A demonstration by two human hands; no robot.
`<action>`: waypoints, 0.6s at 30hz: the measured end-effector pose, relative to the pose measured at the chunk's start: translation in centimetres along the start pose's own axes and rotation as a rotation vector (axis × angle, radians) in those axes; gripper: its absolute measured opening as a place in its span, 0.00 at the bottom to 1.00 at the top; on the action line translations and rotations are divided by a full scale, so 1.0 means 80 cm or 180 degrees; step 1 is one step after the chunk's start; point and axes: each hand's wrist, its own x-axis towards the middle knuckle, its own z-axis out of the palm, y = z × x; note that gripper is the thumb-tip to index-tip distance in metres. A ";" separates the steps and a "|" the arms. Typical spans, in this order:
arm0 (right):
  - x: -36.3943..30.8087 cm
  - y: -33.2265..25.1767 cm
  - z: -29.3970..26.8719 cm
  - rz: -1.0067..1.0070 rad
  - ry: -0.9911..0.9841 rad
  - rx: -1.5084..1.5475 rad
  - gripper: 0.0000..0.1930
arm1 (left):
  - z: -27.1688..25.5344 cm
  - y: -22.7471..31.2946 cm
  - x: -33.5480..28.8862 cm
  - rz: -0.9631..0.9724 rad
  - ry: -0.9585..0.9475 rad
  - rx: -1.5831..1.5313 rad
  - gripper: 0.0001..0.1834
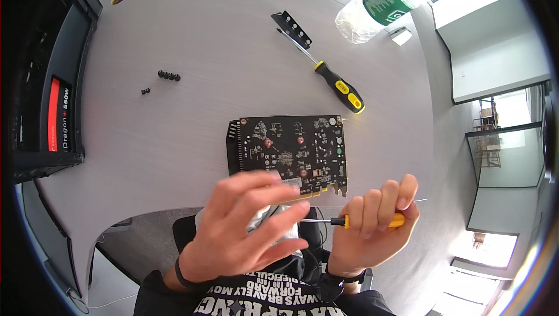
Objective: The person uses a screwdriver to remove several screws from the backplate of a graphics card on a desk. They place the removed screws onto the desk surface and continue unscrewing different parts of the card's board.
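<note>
In front of me a graphics card [285, 147] lies on the table with its circuit-board side up, its gold edge contacts toward me. My right hand [372, 228] wraps round the yellow handle of a small screwdriver [343, 221], its shaft pointing left just off the table's near edge. My left hand [244, 223] has its fingers spread, slightly blurred, and overlaps the card's lower left part in the picture. Whether it touches the card I cannot tell. The screwdriver's tip is close to or behind the left fingers.
Beyond the card lies a larger black-and-yellow screwdriver [340, 87] with its tip beside a black perforated bracket [294, 29]. Small black screws [169, 75] stand in two groups at the left. A computer case [75, 83] borders the left side. A clear bottle [378, 7] with a green label stands far right.
</note>
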 end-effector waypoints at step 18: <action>-0.036 -0.014 -0.018 0.0408 -0.0078 0.0159 0.09 | 0.029 0.044 -0.028 0.0372 0.0088 0.0195 0.09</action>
